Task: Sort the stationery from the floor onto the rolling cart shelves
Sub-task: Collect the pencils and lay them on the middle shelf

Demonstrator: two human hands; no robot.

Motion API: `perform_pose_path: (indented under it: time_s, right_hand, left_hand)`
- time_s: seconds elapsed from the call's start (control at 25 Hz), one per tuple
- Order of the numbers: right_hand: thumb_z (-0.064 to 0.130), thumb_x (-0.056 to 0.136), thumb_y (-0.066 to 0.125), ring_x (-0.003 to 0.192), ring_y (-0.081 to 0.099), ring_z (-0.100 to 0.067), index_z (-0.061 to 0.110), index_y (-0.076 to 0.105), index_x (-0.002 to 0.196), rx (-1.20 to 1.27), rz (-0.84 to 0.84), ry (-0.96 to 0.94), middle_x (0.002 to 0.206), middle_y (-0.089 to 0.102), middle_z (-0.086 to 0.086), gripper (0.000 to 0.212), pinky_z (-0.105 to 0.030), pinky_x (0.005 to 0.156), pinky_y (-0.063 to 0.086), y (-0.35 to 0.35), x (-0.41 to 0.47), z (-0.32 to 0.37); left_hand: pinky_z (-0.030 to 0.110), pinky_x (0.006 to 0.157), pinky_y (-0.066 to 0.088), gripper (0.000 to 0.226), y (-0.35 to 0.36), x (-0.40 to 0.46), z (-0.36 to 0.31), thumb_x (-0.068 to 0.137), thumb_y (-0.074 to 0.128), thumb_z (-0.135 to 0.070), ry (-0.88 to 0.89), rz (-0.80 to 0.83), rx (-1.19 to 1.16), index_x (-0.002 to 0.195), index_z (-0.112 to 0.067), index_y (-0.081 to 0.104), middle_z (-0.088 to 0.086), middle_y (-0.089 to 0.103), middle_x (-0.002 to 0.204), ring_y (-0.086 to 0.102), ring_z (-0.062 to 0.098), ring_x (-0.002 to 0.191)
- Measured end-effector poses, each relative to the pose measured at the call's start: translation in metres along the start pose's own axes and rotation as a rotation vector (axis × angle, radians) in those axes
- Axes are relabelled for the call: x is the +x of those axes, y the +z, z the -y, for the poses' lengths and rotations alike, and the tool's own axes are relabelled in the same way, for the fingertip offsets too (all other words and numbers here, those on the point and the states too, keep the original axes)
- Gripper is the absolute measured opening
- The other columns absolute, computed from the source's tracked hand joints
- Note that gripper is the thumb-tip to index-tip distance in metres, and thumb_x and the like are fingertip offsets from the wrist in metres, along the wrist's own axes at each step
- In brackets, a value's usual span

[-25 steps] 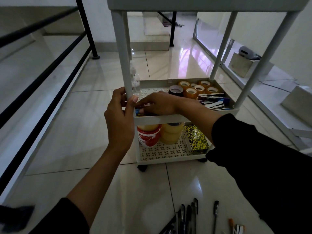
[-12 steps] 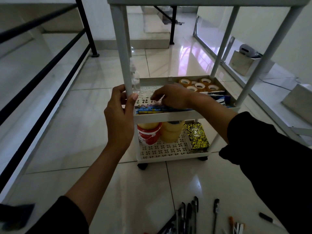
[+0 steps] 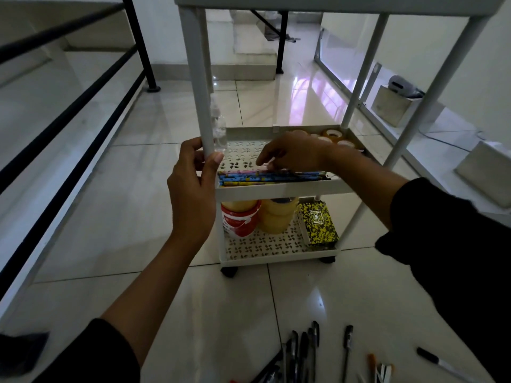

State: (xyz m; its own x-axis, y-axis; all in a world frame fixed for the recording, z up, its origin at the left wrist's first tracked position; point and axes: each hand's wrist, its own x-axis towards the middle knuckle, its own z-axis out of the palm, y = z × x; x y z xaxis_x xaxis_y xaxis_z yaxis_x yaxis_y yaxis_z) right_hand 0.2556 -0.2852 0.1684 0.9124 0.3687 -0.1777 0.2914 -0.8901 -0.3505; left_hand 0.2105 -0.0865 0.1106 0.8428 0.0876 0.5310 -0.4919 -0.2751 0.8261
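Beneath right grip (image 3: pixel 293 156), pencils (image 3: pixel 271 176).

L hand (image 3: pixel 193 189) curled, R hand (image 3: pixel 293 154) fingers down

sleeves (image 3: pixel 456 244): black, long | pushed up forearms | hands (image 3: pixel 190 194): bare

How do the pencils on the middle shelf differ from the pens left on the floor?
The pencils are brightly patterned in blue, yellow and pink; the pens look mostly black. The pencils lie side by side along the shelf's front edge, while the pens are loosely scattered at differing angles. The right hand reaches over the pencils; no hand is near the pens. Both are slim writing tools lying flat.
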Motion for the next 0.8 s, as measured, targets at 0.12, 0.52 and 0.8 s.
perform_pose_path:
  time_s: [0.12, 0.52, 0.8]
  right_hand:
    - [0.020, 0.091, 0.061, 0.117, 0.050, -0.010, 0.023, 0.061, 0.124, -0.076, 0.105, -0.006, 0.129, 0.059, 0.002, 0.034, -0.032, 0.101, 0.038, -0.009, -0.008, -0.010]
    - [0.022, 0.094, 0.057, 0.106, 0.054, -0.006, 0.020, 0.064, 0.120, -0.014, -0.021, -0.075, 0.123, 0.062, 0.004, 0.027, -0.022, 0.087, 0.034, 0.006, -0.001, 0.004]
    - [0.014, 0.099, 0.044, 0.125, 0.045, -0.019, 0.018, 0.055, 0.132, -0.126, -0.021, 0.063, 0.135, 0.052, -0.006, 0.035, -0.022, 0.092, 0.031, 0.009, -0.003, 0.000]
  left_hand:
    - [0.011, 0.067, 0.053, 0.029, 0.000, 0.000, -0.001, 0.097, 0.051, -0.023, -0.002, -0.002, -0.008, 0.120, -0.006, 0.050, 0.000, 0.061, 0.104, 0.064, 0.001, 0.092]
    - [0.011, 0.066, 0.052, 0.027, -0.002, -0.001, -0.001, 0.097, 0.051, -0.024, -0.007, 0.013, 0.007, 0.120, -0.009, 0.050, -0.005, 0.061, 0.099, 0.061, -0.006, 0.091]
    - [0.010, 0.066, 0.052, 0.027, -0.002, 0.000, 0.001, 0.097, 0.051, -0.023, -0.005, 0.020, -0.009, 0.120, -0.008, 0.050, -0.010, 0.060, 0.097, 0.062, -0.007, 0.092]
